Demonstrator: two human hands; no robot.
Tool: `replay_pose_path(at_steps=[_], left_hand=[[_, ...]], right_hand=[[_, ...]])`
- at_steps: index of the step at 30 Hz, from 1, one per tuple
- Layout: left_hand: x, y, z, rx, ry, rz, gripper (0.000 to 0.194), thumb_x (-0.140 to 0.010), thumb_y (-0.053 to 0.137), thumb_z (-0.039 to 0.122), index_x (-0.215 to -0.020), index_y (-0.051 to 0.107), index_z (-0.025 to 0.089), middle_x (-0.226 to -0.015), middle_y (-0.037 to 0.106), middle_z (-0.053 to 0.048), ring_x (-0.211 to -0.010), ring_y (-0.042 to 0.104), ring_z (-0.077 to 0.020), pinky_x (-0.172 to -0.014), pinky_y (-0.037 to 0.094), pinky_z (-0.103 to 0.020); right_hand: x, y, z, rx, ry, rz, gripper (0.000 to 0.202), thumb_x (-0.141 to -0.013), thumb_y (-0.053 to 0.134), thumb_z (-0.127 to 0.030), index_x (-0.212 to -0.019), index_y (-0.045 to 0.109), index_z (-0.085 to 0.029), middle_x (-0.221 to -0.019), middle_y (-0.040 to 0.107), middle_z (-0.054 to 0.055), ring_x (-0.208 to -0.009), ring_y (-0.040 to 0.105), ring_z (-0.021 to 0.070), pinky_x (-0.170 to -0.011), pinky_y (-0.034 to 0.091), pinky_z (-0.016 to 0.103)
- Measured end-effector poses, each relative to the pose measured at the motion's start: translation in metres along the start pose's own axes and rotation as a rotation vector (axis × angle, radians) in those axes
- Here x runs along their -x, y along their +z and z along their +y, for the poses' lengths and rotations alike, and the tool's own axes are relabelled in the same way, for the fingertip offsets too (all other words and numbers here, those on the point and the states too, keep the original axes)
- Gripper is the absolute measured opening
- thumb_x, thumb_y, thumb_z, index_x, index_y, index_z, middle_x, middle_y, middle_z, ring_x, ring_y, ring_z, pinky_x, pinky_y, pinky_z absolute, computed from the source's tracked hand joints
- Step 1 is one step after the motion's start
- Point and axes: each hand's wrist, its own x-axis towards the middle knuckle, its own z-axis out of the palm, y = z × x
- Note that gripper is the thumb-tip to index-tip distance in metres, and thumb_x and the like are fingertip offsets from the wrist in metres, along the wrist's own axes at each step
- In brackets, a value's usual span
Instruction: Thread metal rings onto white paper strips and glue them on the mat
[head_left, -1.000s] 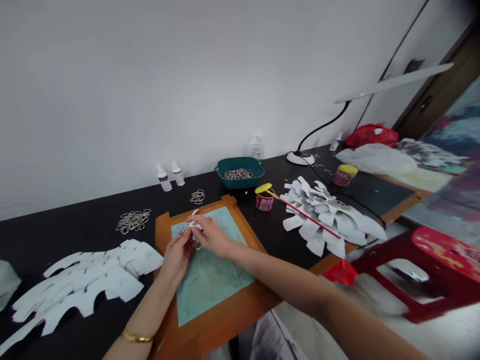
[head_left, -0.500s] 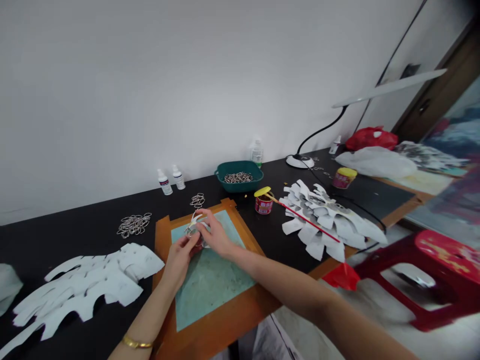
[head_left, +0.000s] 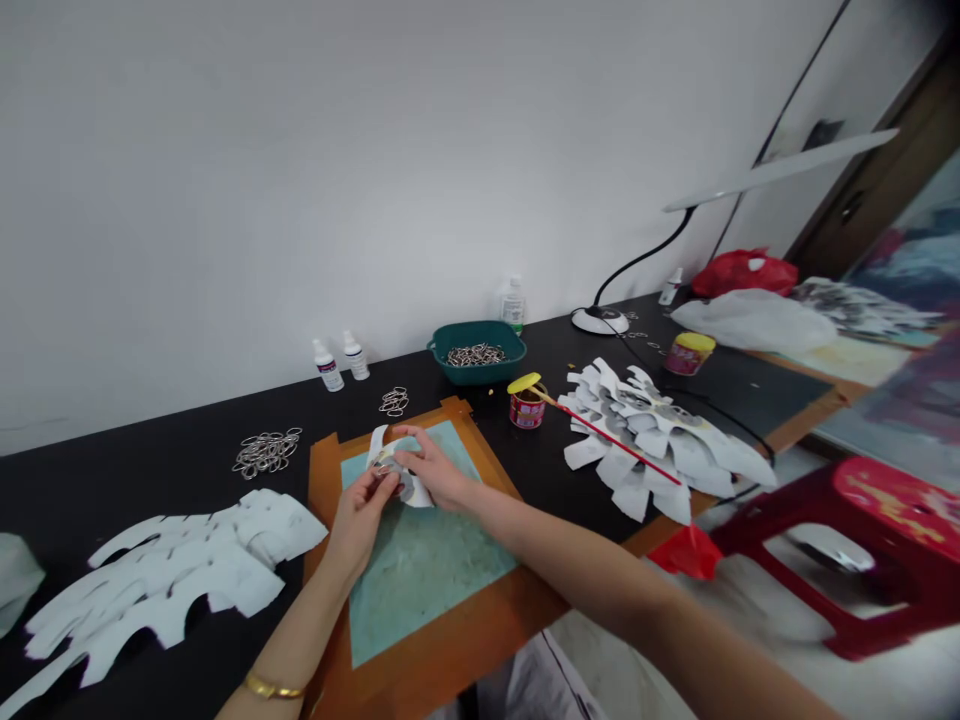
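Note:
A white cut-out piece (head_left: 417, 492) with grey patches is held between my two hands above the pale green mat (head_left: 427, 580). My left hand (head_left: 364, 515) pinches its near left side, where a thin metal ring seems to lie at the fingertips; the detail is too small to be sure. My right hand (head_left: 439, 478) grips the piece from the right with bent fingers. Behind them on the black table are a small group of metal rings (head_left: 394, 401) and a larger heap of rings (head_left: 267, 453).
White cut-out pieces (head_left: 187, 560) lie at left. Two small white bottles (head_left: 328, 366) and a green basin (head_left: 477, 374) of rings stand near the wall. To the right are an open tin (head_left: 526, 408) with a red-handled brush (head_left: 615, 440) across it, more white pieces (head_left: 637, 430) and a lamp (head_left: 600, 320).
The white piece has turned and spread more into view, its flat face and a strip at the top now showing. My fingers have shifted slightly around it.

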Motion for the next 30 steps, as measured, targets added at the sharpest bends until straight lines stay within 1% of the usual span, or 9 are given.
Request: replay_pose_path(at_steps=[2, 4, 9, 12, 16, 18, 21, 27, 30], left_hand=[[-0.001, 0.002, -0.001, 0.043, -0.043, 0.038, 0.040, -0.066, 0.082, 0.040, -0.097, 0.073, 0.016, -0.094, 0.071, -0.006, -0.081, 0.062, -0.0155, -0.078, 0.048, -0.025], [-0.002, 0.004, 0.000, 0.068, -0.068, 0.074, 0.042, -0.063, 0.084, 0.040, -0.095, 0.073, 0.015, -0.094, 0.071, -0.005, -0.080, 0.062, -0.0145, -0.078, 0.049, -0.024], [-0.002, 0.007, 0.008, 0.231, -0.140, 0.139, 0.048, -0.053, 0.087, 0.049, -0.084, 0.073, 0.014, -0.084, 0.071, -0.004, -0.074, 0.062, -0.0139, -0.070, 0.051, -0.024], [-0.002, 0.007, 0.013, 0.308, -0.192, 0.186, 0.050, -0.050, 0.087, 0.053, -0.079, 0.073, 0.015, -0.075, 0.069, -0.003, -0.068, 0.062, -0.0134, -0.064, 0.051, -0.024], [-0.001, 0.005, 0.013, 0.281, -0.141, 0.157, 0.042, -0.048, 0.092, 0.036, -0.079, 0.073, 0.014, -0.083, 0.070, -0.003, -0.072, 0.061, -0.0114, -0.067, 0.050, -0.021], [-0.001, 0.004, 0.012, 0.250, -0.134, 0.154, 0.040, -0.049, 0.092, 0.034, -0.077, 0.073, 0.013, -0.079, 0.069, -0.003, -0.070, 0.060, -0.0109, -0.065, 0.049, -0.021], [0.000, 0.004, 0.010, 0.182, -0.131, 0.116, 0.036, -0.056, 0.089, 0.036, -0.076, 0.071, 0.012, -0.073, 0.066, -0.002, -0.065, 0.057, -0.0094, -0.061, 0.046, -0.020], [0.000, 0.001, 0.002, -0.036, -0.112, -0.004, 0.033, -0.065, 0.083, 0.039, -0.082, 0.071, 0.014, -0.074, 0.065, -0.001, -0.065, 0.055, -0.0089, -0.060, 0.043, -0.019], [0.000, 0.003, 0.002, 0.063, -0.159, 0.031, 0.041, -0.060, 0.086, 0.041, -0.087, 0.072, 0.014, -0.082, 0.069, -0.004, -0.071, 0.059, -0.0118, -0.064, 0.047, -0.021]], right_hand=[[-0.002, -0.001, 0.001, 0.055, -0.018, 0.076, 0.030, -0.092, 0.051, -0.032, -0.120, 0.050, -0.023, -0.082, 0.061, 0.000, -0.064, 0.055, 0.0128, -0.058, 0.045, 0.023], [-0.005, -0.004, -0.001, 0.124, -0.015, 0.092, 0.033, -0.093, 0.050, -0.033, -0.125, 0.050, -0.022, -0.087, 0.061, 0.001, -0.068, 0.056, 0.0132, -0.060, 0.045, 0.023], [-0.004, -0.010, -0.007, 0.255, -0.104, -0.101, 0.073, -0.080, 0.069, -0.022, -0.144, 0.033, -0.025, -0.086, 0.061, -0.001, -0.070, 0.055, 0.0131, -0.064, 0.045, 0.023], [-0.002, -0.010, -0.008, 0.283, -0.219, -0.155, 0.070, -0.084, 0.067, -0.026, -0.145, 0.033, -0.027, -0.086, 0.058, -0.001, -0.070, 0.052, 0.0120, -0.066, 0.044, 0.023], [-0.002, -0.013, -0.008, 0.384, -0.189, -0.248, 0.068, -0.088, 0.064, -0.033, -0.148, 0.033, -0.027, -0.077, 0.049, -0.004, -0.064, 0.044, 0.0103, -0.065, 0.043, 0.023], [-0.003, -0.016, -0.009, 0.371, -0.114, -0.216, 0.059, -0.091, 0.058, -0.040, -0.145, 0.037, -0.028, -0.081, 0.050, -0.003, -0.066, 0.046, 0.0105, -0.065, 0.044, 0.024], [-0.007, -0.019, -0.007, 0.311, -0.059, -0.067, 0.048, -0.094, 0.050, -0.046, -0.138, 0.044, -0.028, -0.089, 0.053, 0.000, -0.074, 0.051, 0.0122, -0.066, 0.047, 0.025], [-0.011, -0.020, 0.000, 0.310, -0.167, 0.062, 0.060, -0.087, 0.060, -0.034, -0.141, 0.038, -0.021, -0.064, 0.047, -0.007, -0.059, 0.046, 0.0112, -0.059, 0.040, 0.023], [-0.011, -0.020, -0.003, 0.319, -0.271, 0.081, 0.069, -0.084, 0.062, -0.026, -0.146, 0.032, -0.022, -0.059, 0.041, -0.010, -0.051, 0.036, 0.0093, -0.052, 0.032, 0.021]])
